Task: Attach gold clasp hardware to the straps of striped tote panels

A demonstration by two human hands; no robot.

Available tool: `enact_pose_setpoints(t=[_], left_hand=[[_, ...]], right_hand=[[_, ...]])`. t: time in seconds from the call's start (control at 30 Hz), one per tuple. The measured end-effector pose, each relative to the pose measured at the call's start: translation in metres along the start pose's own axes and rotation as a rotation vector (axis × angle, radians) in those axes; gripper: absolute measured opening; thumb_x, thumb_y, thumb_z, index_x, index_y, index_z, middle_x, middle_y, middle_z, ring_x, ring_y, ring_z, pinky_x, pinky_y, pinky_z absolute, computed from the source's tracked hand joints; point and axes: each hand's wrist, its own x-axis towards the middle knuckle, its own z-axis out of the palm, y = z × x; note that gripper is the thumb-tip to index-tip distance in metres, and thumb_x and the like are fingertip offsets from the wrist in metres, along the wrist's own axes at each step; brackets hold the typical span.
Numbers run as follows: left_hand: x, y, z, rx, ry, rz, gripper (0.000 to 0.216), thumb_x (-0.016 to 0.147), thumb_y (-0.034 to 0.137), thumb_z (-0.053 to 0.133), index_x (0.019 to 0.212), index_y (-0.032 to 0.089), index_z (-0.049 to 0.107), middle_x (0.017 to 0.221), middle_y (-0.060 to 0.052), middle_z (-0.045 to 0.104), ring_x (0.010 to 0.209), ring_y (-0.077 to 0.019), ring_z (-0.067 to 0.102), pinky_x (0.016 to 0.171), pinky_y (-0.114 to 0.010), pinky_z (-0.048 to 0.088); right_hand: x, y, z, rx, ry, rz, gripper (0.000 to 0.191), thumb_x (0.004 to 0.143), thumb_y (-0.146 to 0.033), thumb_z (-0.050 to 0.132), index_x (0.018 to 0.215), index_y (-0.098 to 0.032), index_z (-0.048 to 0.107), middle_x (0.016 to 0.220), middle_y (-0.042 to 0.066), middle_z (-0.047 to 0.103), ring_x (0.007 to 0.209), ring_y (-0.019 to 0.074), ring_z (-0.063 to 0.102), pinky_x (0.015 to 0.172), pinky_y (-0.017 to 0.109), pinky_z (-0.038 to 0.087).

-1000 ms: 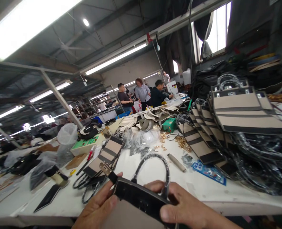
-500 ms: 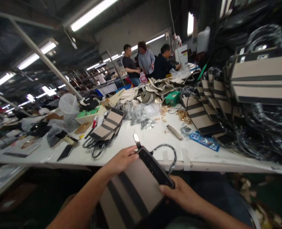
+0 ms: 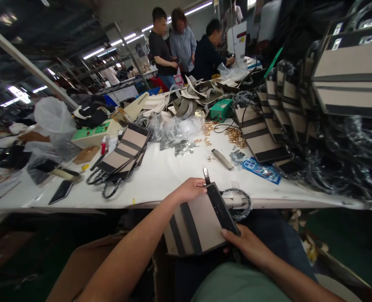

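Observation:
A flat beige handbag panel with dark stripes, a black top band and a plastic-wrapped loop handle is tilted over my lap at the table's front edge. My left hand pinches its upper corner, beside a short strap with a metal tip. Along the lower right end of the black band, my right hand grips the edge with the thumb on the front face; its other fingers are mostly hidden behind.
Similar striped pieces lie stacked at left, with more piled at right. Gold metal fittings, a grey-beige stick-like piece, a blue packet and a green box lie on the white table. Several people stand or sit beyond.
The camera view has tipped downward and shifted, so the table sits higher in view. Both hands keep their hold on the handbag panel, which now appears further right.

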Motion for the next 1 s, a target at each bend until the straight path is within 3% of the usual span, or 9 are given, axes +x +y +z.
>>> enact_pose_setpoints(t=[0.17,0.27,0.33,0.4,0.57,0.7,0.8,0.9,1.0], left_hand=[[0.009,-0.005,0.002,0.119,0.152,-0.003,0.034,0.076,0.024,0.069,0.107,0.013,0.078,0.096,-0.007,0.077,0.089,-0.0214,0.069,0.082,-0.03,0.051],[0.011,-0.007,0.005,0.204,0.211,-0.01,0.034,0.076,0.019,0.066,0.108,0.017,0.079,0.093,-0.003,0.076,0.084,-0.0184,0.067,0.078,-0.027,0.048],[0.011,-0.008,0.007,0.256,0.247,-0.022,0.036,0.075,0.02,0.068,0.11,0.02,0.079,0.091,-0.001,0.075,0.081,-0.0175,0.065,0.075,-0.027,0.047],[0.011,-0.008,0.007,0.299,0.288,-0.046,0.039,0.076,0.024,0.072,0.114,0.022,0.079,0.09,0.0,0.074,0.078,-0.0172,0.065,0.073,-0.026,0.047],[0.008,-0.004,0.01,0.382,0.37,-0.099,0.04,0.076,0.029,0.077,0.115,0.025,0.078,0.091,0.001,0.075,0.075,-0.0164,0.065,0.071,-0.027,0.048],[-0.001,0.005,0.018,0.422,0.464,-0.138,0.031,0.077,0.03,0.079,0.108,0.026,0.078,0.097,0.001,0.076,0.08,-0.018,0.066,0.073,-0.029,0.047],[-0.01,0.008,0.031,0.51,0.593,-0.107,0.017,0.08,0.03,0.079,0.097,0.026,0.078,0.102,-0.001,0.075,0.097,-0.0223,0.064,0.085,-0.034,0.048],[-0.022,0.007,0.051,0.717,0.725,0.042,0.007,0.091,0.03,0.071,0.091,0.026,0.077,0.105,-0.003,0.075,0.106,-0.0256,0.06,0.093,-0.042,0.046],[-0.039,-0.003,0.075,0.871,0.759,0.251,0.025,0.099,0.022,0.055,0.113,0.024,0.075,0.121,-0.005,0.074,0.109,-0.0257,0.061,0.096,-0.047,0.049]], right_hand=[[0.004,-0.011,-0.017,-0.216,0.019,-0.105,0.065,0.087,-0.077,0.055,0.098,-0.015,0.073,0.097,0.009,0.076,0.092,0.0295,0.069,0.082,0.037,0.055],[-0.008,-0.028,-0.04,-0.611,0.013,-0.138,0.048,0.094,-0.064,0.055,0.093,-0.02,0.076,0.094,0.007,0.078,0.09,0.0296,0.072,0.08,0.036,0.054],[-0.015,-0.045,-0.054,-0.915,0.104,-0.171,0.037,0.094,-0.055,0.059,0.086,-0.025,0.077,0.085,0.005,0.078,0.082,0.0279,0.073,0.076,0.035,0.053],[-0.013,-0.064,-0.064,-1.054,0.223,-0.298,0.029,0.096,-0.05,0.06,0.092,-0.028,0.079,0.089,0.003,0.079,0.083,0.0256,0.073,0.077,0.034,0.054],[0.04,-0.091,-0.059,-1.068,0.313,-0.733,0.025,0.098,-0.033,0.062,0.117,-0.025,0.076,0.121,0.007,0.074,0.111,0.0239,0.068,0.098,0.035,0.053],[0.081,-0.088,-0.05,-1.189,0.309,-0.732,0.022,0.095,-0.026,0.065,0.113,-0.024,0.079,0.119,0.008,0.074,0.107,0.0254,0.069,0.094,0.039,0.054],[0.09,-0.083,-0.049,-1.213,0.339,-0.709,0.02,0.097,-0.027,0.064,0.11,-0.026,0.08,0.115,0.006,0.075,0.103,0.0242,0.07,0.09,0.039,0.053],[0.092,-0.08,-0.05,-1.201,0.341,-0.682,0.019,0.098,-0.029,0.065,0.109,-0.028,0.08,0.114,0.004,0.075,0.102,0.0235,0.07,0.091,0.039,0.052],[0.091,-0.079,-0.047,-1.144,0.359,-0.68,0.019,0.098,-0.03,0.063,0.105,-0.028,0.081,0.111,0.004,0.076,0.101,0.0225,0.07,0.093,0.039,0.051]])
